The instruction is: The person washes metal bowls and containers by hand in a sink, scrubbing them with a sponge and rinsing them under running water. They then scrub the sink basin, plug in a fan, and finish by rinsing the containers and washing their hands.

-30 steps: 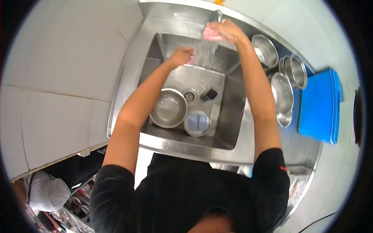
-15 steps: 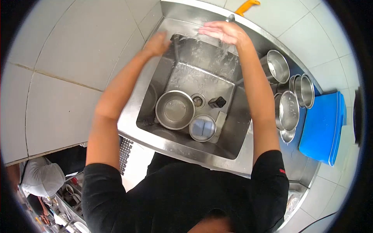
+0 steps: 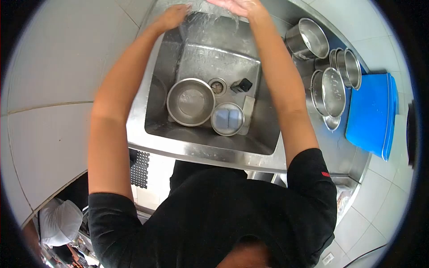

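Note:
Water splashes over both hands at the back of the steel sink [image 3: 214, 157]. My left hand [image 3: 174, 17] is above the sink's back left corner, blurred, so its finger shape is unclear. My right hand [image 3: 234, 6] is stretched out flat at the top edge of the view, wet, with nothing in it. Low in the basin, a large round metal bowl [image 3: 191, 102] stands left of a smaller round bowl [image 3: 228, 107] with bluish-grey blocks [image 3: 228, 119] in it. Near the drain [image 3: 217, 87] lies a small black object [image 3: 241, 85].
Several metal pots [image 3: 333, 93] stand on the counter at the right, beside a blue container [image 3: 370, 114]. A tiled wall [image 3: 53, 58] rises at the left. A person in a grey top [image 3: 60, 222] is at the lower left.
The view has shifted, so the sink and bowls sit higher in the frame. The tap end and orange object at the top have gone out of view. Both hands remain at the sink's back.

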`<state>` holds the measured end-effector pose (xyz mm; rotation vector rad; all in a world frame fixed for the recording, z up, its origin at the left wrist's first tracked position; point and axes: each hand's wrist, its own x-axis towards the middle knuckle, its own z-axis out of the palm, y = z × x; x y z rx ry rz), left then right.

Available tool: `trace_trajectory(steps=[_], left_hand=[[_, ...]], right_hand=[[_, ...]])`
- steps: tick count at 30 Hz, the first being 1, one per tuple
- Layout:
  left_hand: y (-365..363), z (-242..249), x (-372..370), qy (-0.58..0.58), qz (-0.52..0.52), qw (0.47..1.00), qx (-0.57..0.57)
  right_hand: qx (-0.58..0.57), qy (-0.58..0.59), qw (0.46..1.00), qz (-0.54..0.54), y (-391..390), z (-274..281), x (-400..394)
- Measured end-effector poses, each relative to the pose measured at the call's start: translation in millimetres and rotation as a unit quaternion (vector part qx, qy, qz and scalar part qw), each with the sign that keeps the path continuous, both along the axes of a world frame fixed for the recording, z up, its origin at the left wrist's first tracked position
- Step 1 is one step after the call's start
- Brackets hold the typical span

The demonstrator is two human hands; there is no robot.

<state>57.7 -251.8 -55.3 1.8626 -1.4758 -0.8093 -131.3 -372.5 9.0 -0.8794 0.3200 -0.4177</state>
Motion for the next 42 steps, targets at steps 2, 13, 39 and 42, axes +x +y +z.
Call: trace_trajectory(steps=[2, 13, 39, 42], left_hand=[[-39.7, -54.8, -25.0, -0.161, -0.123, 0.970, -0.136], [-21.0, -35.3, -143.2, 0.301, 0.011, 0.953, -0.027], [233.5, -141.6, -110.7, 0.226, 0.205, 0.935, 0.183], [238.1, -153.6, -107.9, 0.241, 0.215, 0.930, 0.173]], right_hand=[[-0.028, 0.047, 0.998, 0.021, 9.9, 17.1, -41.4], [-0.119, 0.153, 0.950, -0.243, -10.3, -61.4, -34.7], [-0.442, 0.475, 0.725, 0.231, 157.8, -354.3, -220.1], [-0.352, 0.504, 0.748, 0.248, 156.1, -323.4, -222.7]])
